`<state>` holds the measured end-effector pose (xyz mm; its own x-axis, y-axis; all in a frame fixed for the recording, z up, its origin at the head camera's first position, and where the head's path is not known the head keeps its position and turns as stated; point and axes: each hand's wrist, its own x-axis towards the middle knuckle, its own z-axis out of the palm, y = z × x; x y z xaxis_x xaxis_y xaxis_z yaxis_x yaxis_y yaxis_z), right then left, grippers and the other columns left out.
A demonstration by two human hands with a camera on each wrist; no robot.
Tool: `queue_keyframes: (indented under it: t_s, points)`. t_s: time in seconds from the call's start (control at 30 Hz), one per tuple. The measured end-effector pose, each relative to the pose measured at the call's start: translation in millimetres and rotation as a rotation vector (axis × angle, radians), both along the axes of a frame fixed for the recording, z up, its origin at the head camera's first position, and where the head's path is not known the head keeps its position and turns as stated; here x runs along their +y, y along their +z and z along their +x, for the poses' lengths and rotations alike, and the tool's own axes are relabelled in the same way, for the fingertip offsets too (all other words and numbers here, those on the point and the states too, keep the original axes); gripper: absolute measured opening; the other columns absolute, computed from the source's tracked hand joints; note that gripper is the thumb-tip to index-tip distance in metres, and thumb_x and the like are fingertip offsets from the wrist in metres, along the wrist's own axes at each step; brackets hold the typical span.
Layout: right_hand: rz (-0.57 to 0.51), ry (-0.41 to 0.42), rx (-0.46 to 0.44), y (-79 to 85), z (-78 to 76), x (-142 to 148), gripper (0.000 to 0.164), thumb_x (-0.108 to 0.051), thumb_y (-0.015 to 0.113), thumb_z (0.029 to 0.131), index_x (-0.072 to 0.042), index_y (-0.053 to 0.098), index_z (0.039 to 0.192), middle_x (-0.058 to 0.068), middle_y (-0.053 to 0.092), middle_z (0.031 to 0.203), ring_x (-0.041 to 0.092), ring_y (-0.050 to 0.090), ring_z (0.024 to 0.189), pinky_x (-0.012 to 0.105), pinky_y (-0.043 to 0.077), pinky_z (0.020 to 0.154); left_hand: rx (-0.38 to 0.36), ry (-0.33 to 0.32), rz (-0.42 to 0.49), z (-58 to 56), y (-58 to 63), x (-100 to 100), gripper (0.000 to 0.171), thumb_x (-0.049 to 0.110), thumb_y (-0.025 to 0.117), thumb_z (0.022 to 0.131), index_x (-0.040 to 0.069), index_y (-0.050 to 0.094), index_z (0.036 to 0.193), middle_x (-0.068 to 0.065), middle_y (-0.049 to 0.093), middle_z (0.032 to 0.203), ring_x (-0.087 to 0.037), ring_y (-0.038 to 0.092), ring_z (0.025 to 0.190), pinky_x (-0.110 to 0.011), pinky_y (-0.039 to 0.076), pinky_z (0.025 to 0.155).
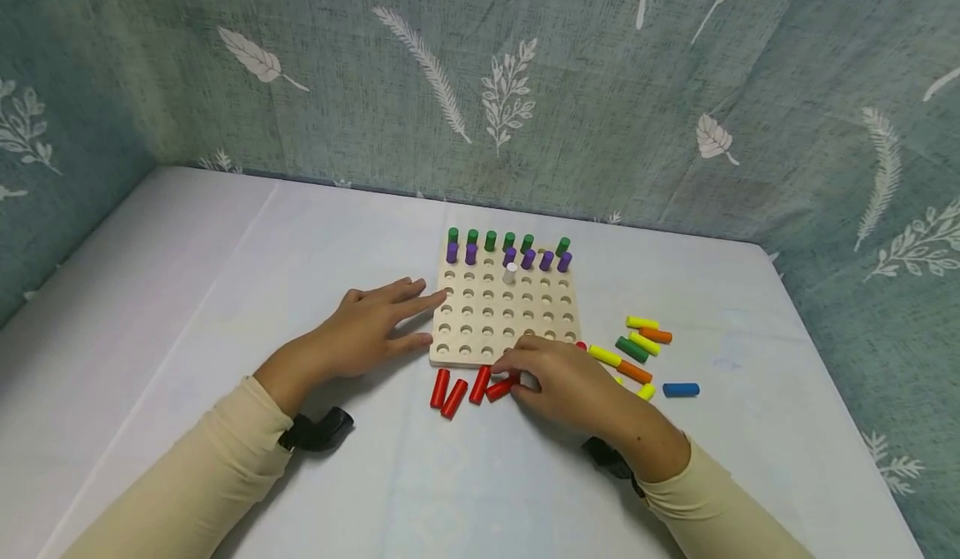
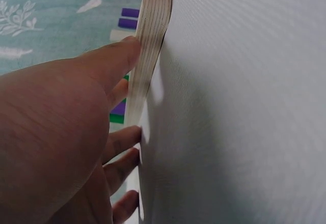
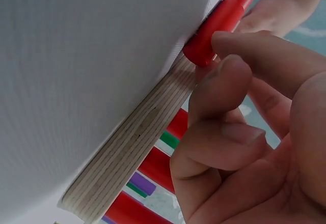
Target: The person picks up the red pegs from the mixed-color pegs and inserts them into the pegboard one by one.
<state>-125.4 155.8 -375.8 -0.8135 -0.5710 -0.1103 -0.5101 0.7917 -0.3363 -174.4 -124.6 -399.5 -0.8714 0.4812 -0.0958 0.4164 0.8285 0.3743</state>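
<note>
A wooden pegboard (image 1: 477, 317) lies on the table, its rear two rows partly filled with green pegs (image 1: 491, 240) and purple pegs (image 1: 471, 253). One white peg (image 1: 510, 273) stands just in front of them. My left hand (image 1: 367, 330) has its fingers extended, thumb and fingertips resting at the board's left side. At the near edge, the thumb and fingers of my right hand (image 1: 566, 384) pinch the end of a red peg (image 1: 501, 388) lying on the table. Standing red pegs (image 3: 155, 168) show behind the right fingers in the right wrist view; the head view mostly hides them.
Loose red pegs (image 1: 454, 398) lie before the board. Right of it are scattered yellow pegs (image 1: 642, 322), orange pegs (image 1: 634, 372), a green peg (image 1: 632, 349) and a blue peg (image 1: 681, 390). A patterned cloth (image 1: 480, 84) hangs behind the white table (image 1: 337, 234).
</note>
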Motion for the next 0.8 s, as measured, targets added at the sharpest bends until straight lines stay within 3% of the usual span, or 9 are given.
queue_keyframes:
  t_s: [0.8]
  points:
    - [0.059,0.038,-0.035,-0.1,0.2,-1.7,0.030,-0.022,0.080,0.086,-0.026,0.075,0.115,-0.009,0.069,0.103,0.006,0.055,0.081,0.023,0.049,0.073,0.013,-0.006,0.001,-1.0,-1.5,0.0,0.067,0.050,0.064,0.094,0.037,0.036,0.154,-0.009,0.037,0.161,-0.032,0.030,0.151,-0.060,0.031,0.106]
